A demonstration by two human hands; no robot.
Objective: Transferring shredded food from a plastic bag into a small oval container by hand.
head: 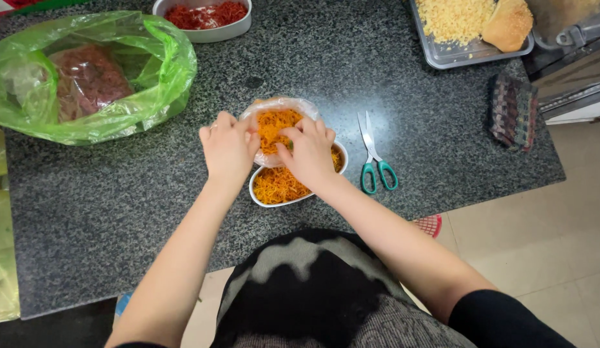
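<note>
While both hands pinched the clear bag of orange shreds (278, 124) over the heart-shaped bowl (298, 199), the left hand (226, 147) gripped its left rim and the right hand (308, 152) its right; green-handled scissors (375, 158) lay just right of the bowl on the counter (119, 200).

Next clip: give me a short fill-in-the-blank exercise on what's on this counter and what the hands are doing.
1. Both hands, left hand and right hand, hold a clear bag of shreds coloured ____.
2. The bag is held over a white ____.
3. The scissors right of the bowl have handles coloured ____.
4. The big bag at the counter's left is coloured ____.

Missing words: orange; bowl; green; green
</note>
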